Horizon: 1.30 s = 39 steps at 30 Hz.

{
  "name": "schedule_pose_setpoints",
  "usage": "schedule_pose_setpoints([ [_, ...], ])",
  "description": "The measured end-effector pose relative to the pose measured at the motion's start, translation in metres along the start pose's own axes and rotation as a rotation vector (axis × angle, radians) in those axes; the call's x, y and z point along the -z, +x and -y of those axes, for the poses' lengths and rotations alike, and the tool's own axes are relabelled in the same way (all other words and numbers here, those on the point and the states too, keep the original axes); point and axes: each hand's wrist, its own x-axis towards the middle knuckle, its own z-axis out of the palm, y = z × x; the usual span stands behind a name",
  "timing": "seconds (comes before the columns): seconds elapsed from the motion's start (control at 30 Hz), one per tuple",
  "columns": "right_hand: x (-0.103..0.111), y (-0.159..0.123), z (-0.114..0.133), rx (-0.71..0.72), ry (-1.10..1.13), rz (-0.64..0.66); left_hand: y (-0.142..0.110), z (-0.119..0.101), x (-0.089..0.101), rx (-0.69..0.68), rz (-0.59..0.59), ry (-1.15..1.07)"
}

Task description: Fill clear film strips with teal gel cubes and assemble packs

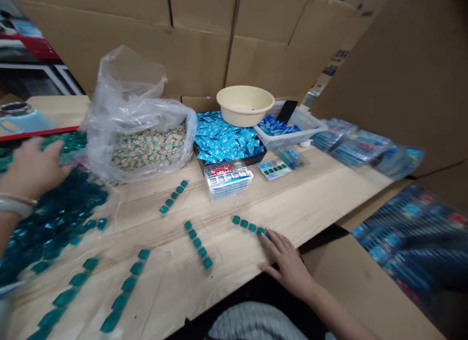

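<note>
My left hand, with a pale bracelet at its wrist, hovers over the far edge of a large heap of dark teal faceted gems. Its fingers are apart and slightly blurred, and I see nothing held in them. Lying on the wooden table, my right hand has its fingers stretched out. Its fingertips touch the near end of a short row of green square gems, hiding the last piece. More such rows lie around: a middle row, a far row and two nearer rows.
Behind stand a clear plastic bag of small patterned pieces, a black tray with blue packets, a cream basin and a white basket. Stacked clear packs sit mid-table. Cardboard walls the back; an open carton with packs stands right.
</note>
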Motion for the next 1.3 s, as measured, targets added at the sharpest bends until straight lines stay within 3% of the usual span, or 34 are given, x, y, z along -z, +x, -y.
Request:
schedule_pose_setpoints([
  [0.07,-0.003,-0.006,0.003,0.004,-0.028,-0.011,-0.012,-0.041,-0.017,-0.077,-0.138,0.097],
  [0.13,-0.005,-0.011,0.002,0.005,-0.059,-0.042,-0.029,-0.09,-0.032,-0.158,-0.144,0.065],
  [0.23,-0.004,-0.018,-0.008,0.024,-0.105,-0.068,-0.059,-0.162,-0.052,-0.227,-0.002,-0.02],
  [0.33,0.001,-0.021,-0.024,0.044,-0.061,-0.096,-0.088,-0.226,-0.077,-0.256,0.196,-0.319],
  [0.43,0.007,-0.014,-0.042,0.049,0.093,-0.217,-0.117,-0.28,-0.113,-0.159,0.542,-0.637],
  [0.53,0.014,0.007,-0.048,-0.043,0.362,-0.334,-0.136,-0.326,-0.151,0.082,0.897,-0.986],
  [0.6,0.019,0.026,-0.041,-0.139,0.594,-0.369,-0.139,-0.348,-0.17,0.237,0.941,-1.296],
  [0.63,0.021,0.036,-0.034,-0.197,0.715,-0.381,-0.138,-0.355,-0.176,0.285,0.904,-1.443],
  [0.73,0.025,0.061,-0.014,-0.358,1.05,-0.406,-0.129,-0.363,-0.174,0.383,0.694,-1.703],
  [0.8,0.029,0.078,-0.008,-0.398,1.209,-0.377,-0.116,-0.354,-0.159,0.439,0.552,-1.695],
  [0.87,0.038,0.099,-0.011,-0.388,1.308,-0.349,-0.095,-0.337,-0.136,0.394,0.482,-1.593],
  [0.97,0.055,0.147,-0.032,-0.448,1.376,-0.389,-0.049,-0.305,-0.099,0.242,0.563,-1.343],
  [1.03,0.06,0.184,-0.049,-0.537,1.309,-0.424,-0.015,-0.289,-0.084,0.191,0.63,-1.16],
  [1.1,0.056,0.215,-0.061,-0.534,1.171,-0.305,0.015,-0.28,-0.081,0.181,0.653,-0.952],
  [1.17,0.045,0.237,-0.066,-0.506,1.018,-0.18,0.033,-0.274,-0.089,0.177,0.603,-0.762],
  [1.3,0.027,0.256,-0.065,-0.438,0.777,-0.186,0.034,-0.264,-0.116,0.139,0.262,-0.601],
])
